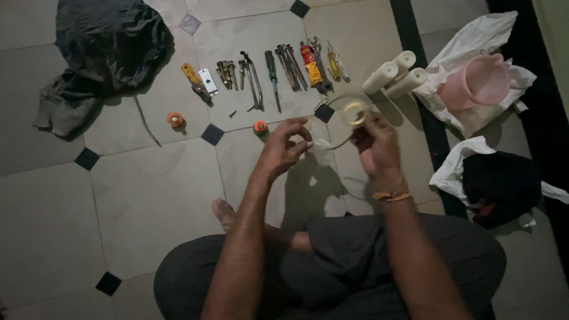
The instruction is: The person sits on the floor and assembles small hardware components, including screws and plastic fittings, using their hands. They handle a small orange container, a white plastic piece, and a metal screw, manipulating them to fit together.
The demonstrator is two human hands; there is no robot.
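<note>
My right hand holds a small roll of white thread-seal tape up in front of me. My left hand pinches the loose end of the tape, which stretches between the two hands. Both hands hover above the tiled floor, over my crossed legs. A row of hand tools lies on the floor just beyond the hands, with screwdrivers, pliers and spanners side by side.
A dark cloth lies bunched at the far left. Two small orange rolls sit near the tools. White pipe pieces, a pink plastic tub on a white bag and a dark bundle on another bag lie at the right.
</note>
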